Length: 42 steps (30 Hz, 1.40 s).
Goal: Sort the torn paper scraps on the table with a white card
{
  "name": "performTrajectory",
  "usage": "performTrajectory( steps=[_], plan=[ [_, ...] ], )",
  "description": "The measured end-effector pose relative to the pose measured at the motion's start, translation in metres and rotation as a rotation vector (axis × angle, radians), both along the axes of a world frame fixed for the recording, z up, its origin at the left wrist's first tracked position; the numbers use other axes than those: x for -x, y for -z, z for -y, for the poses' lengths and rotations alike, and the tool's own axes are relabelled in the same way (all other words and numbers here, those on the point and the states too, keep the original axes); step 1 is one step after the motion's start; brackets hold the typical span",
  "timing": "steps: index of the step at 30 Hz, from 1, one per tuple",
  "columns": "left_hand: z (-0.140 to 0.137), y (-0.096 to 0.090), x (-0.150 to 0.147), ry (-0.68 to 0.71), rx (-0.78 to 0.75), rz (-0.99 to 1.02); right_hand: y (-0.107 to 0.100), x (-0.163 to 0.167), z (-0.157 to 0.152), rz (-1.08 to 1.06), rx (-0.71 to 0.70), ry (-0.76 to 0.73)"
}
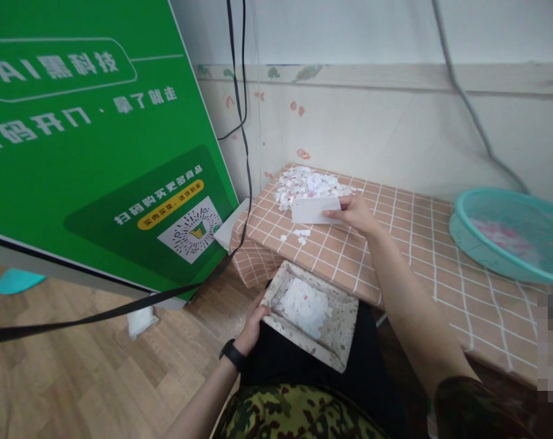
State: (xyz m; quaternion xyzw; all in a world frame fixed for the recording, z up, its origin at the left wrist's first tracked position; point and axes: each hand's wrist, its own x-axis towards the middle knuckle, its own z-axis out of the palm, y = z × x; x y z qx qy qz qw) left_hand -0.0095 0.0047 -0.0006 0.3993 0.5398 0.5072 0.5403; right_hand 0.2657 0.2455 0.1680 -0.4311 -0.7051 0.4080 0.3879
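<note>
Now, right hand (355, 213): its grip pinches the right end of a flat white card (311, 211) between thumb and fingers.
White card: over the near side of the scrap heap, partly covering it; whether its lower edge touches the cloth cannot be told.
Scrap heap (309, 182): small white bits, some pinkish, piled at the far left of the counter (344, 259).
Loose scraps (302, 233): a few pieces on the checked cloth (404, 241), nearer the person than the card.
Left hand (254, 323): its grip clasps the left corner of the tray, the wrist wearing a black band (233, 355).
Tray (339, 320): shallow, pale and stained, above the dark trousers (367, 341) by the counter's front edge.
Tray scraps (305, 308): whitish bits spread across its bottom.
Turquoise basket (461, 241): on the counter's right, well apart from the heap, pinkish-white contents showing inside.
Green panel (52, 177): upright at the left, bearing white lettering.
</note>
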Motion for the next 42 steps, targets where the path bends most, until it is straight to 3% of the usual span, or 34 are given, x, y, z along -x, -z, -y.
performTrajectory(
  steps=[15, 33, 42],
  plan=[
    [0.000, -0.001, 0.000, 0.017, -0.010, -0.002, 0.004, 0.002, -0.002, 0.064, -0.069, 0.081],
    [0.000, -0.007, -0.001, -0.011, 0.012, -0.035, 0.004, 0.002, -0.003, -0.030, -0.004, 0.103],
    [0.001, -0.003, 0.000, -0.031, 0.028, 0.002, -0.002, 0.002, 0.006, -0.057, 0.139, -0.045]
  ],
)
